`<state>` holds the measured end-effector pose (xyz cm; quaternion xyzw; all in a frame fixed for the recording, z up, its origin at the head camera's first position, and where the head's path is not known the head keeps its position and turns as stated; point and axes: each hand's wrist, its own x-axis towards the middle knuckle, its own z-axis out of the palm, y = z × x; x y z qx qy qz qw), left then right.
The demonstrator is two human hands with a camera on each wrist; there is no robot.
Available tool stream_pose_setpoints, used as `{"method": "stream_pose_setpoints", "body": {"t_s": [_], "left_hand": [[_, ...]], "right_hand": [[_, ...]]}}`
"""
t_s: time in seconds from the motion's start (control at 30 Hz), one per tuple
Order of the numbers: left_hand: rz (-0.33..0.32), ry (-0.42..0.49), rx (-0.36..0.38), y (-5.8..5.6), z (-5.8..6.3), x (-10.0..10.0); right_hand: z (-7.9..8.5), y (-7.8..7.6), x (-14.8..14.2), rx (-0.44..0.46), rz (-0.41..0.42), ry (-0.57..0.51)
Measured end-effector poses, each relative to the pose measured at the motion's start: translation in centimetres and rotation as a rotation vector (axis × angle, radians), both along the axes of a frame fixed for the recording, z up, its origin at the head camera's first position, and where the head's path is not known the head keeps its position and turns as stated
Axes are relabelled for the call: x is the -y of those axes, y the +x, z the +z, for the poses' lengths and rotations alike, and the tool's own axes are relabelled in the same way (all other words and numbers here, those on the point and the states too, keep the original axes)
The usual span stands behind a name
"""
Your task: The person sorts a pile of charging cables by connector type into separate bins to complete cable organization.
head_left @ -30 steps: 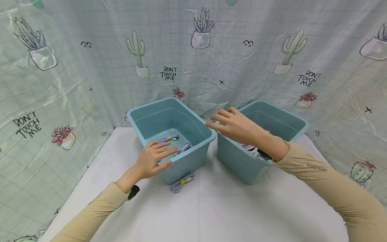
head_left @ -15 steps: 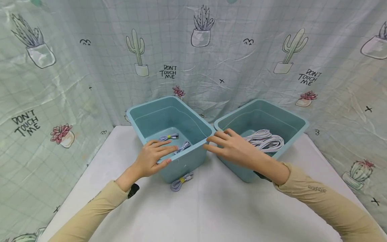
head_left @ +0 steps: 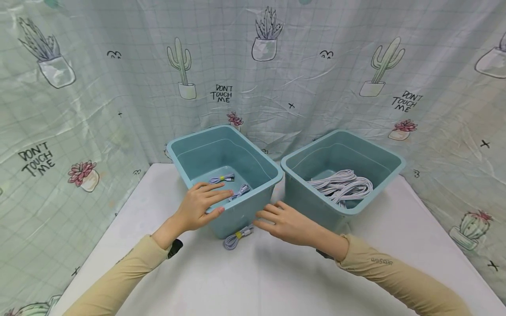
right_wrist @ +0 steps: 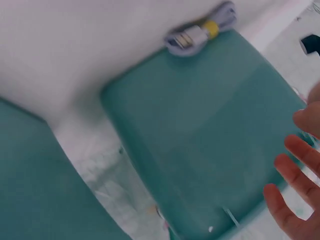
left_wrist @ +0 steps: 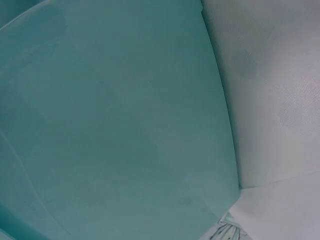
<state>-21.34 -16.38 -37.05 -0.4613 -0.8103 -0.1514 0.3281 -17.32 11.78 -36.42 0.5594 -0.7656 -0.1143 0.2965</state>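
My left hand (head_left: 201,206) lies over the near left rim of the left blue-green bin (head_left: 249,208), fingers extended and holding nothing. Inside that bin are two coiled charging cables (head_left: 222,178), one partly behind the fingers. A third coiled charging cable (head_left: 232,240) with a yellow tie lies on the table against the bin's front. Just right of this cable, my right hand (head_left: 286,224) hovers with loosely bent fingers around nothing. In the right wrist view, the fingers (right_wrist: 300,180) are spread apart, and the tied cable (right_wrist: 200,36) shows its USB plug.
At the right stands a second blue-green bin (head_left: 306,202), holding a heap of white cables (head_left: 349,184). A narrow gap separates the bins at the front. The white table (head_left: 253,281) is bordered by a cactus-print curtain (head_left: 221,66).
My right hand has come down from above the right bin's left rim, toward me and leftward, to beside the tied cable. My left hand has stayed at the left bin's rim.
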Motion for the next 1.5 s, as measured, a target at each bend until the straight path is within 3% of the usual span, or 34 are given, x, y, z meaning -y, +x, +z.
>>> {"method": "stream_pose_setpoints", "body": {"t_s": [0.53,0.87,1.17,1.5], "left_hand": [[-0.001,-0.003,0.002,0.0,0.1,-0.1],[-0.003,-0.001,0.002,0.0,0.2,-0.1],[0.000,-0.003,-0.003,0.0,0.2,0.0],[-0.001,0.003,-0.015,0.0,0.3,-0.1]], "right_hand": [[-5.1,-1.9,2.7,0.001,-0.020,0.191],[-6.5,-2.7,3.7,0.028,-0.021,0.245],[-7.3,-2.6,4.5,0.021,-0.073,0.312],[-7.8,-2.7,5.0,-0.013,-0.085,0.308]]}}
